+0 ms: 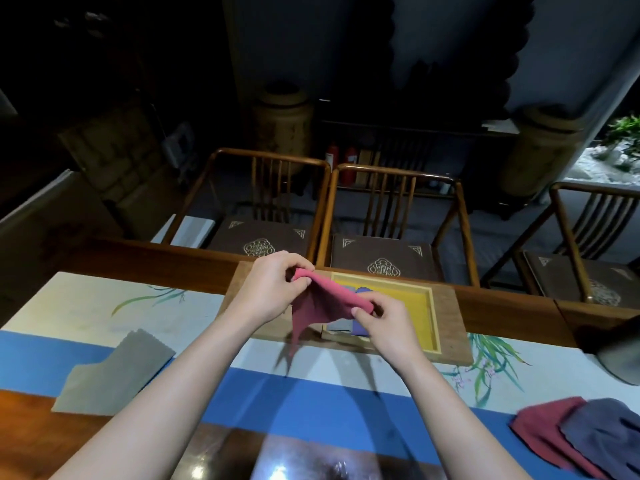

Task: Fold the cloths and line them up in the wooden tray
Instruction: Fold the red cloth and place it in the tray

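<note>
Red cloth (322, 306) hangs in the air, just over the near left corner of the wooden tray (434, 317). The left hand (273, 289) pinches its far end and the right hand (388, 323) pinches its near end, so both sets of fingers are grasping the cloth. One loose corner dangles down toward the bench (207, 393). Two folded cloths (348, 325) already lie in the tray. To fold well, I think the hands should bring the edges together evenly, flatten the cloth, then set it beside those two. A grey cloth (114, 372) waits on the left and two more cloths (581, 434) on the right.
</note>
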